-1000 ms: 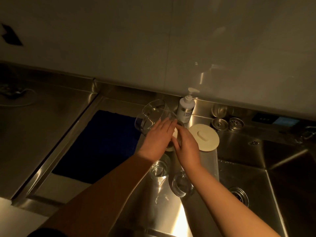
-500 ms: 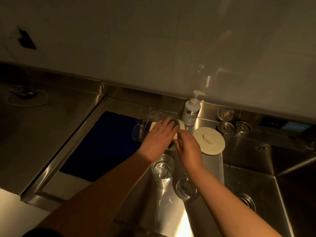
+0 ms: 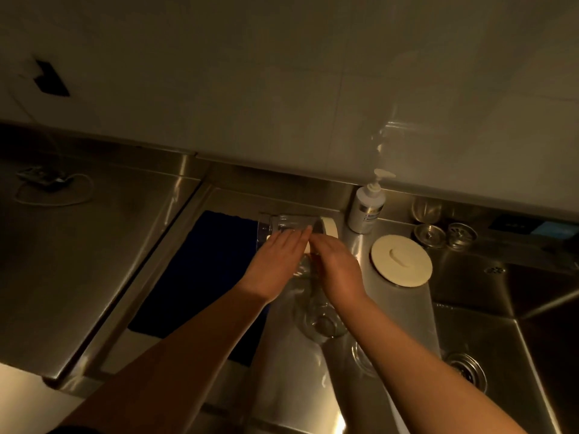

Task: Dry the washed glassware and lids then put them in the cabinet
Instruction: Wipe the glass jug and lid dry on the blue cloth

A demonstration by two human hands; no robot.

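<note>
Hands meet over the steel counter beside the sink. The left hand (image 3: 277, 261) lies flat-fingered along the side of a clear glass jar (image 3: 289, 225) held on its side, fingers extended over the glass and partly wrapped on it. The right hand (image 3: 336, 266) is curled at the jar's mouth, where a cream round lid (image 3: 329, 227) sits tilted on edge; whether its fingers pinch the lid or only press it cannot be told. Below the wrists stand two clear drinking glasses (image 3: 322, 321), upright on the wet metal, their contents not discernible. Left of the jar lies a dark blue rectangular mat (image 3: 200, 270) in a recessed steel tray. To the right a second cream round lid with an oval grip (image 3: 402, 260) rests flat at the sink's (image 3: 488, 333) rim, near a white pump bottle (image 3: 366, 211) against the wall. The steel counter (image 3: 78, 261) at far left is bare except for a cable.
</note>
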